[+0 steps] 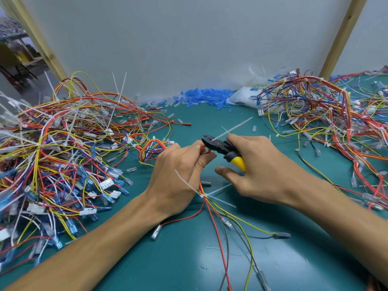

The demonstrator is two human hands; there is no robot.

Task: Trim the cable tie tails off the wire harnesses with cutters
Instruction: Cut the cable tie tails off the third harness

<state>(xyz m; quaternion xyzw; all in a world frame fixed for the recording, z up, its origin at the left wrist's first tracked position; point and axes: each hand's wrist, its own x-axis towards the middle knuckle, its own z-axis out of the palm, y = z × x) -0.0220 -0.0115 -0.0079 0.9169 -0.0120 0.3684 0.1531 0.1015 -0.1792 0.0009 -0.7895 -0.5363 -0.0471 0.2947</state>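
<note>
My left hand [178,175] grips a wire harness [212,208] of red, yellow and grey wires over the green table. My right hand [258,164] holds black cutters with yellow handles [224,151]. The cutter jaws sit at a white cable tie tail [233,128] that sticks up and to the right, just past my left fingertips. Lower on the same harness, a second white tie [202,195] has tails pointing left and right below my left palm. The harness wires trail toward me, ending in clear-sleeved terminals.
A big heap of harnesses with long tie tails [63,148] covers the left of the table [189,259]. Another heap [327,114] lies at the right. Blue sleeves [201,97] and a white bag [245,99] line the back wall.
</note>
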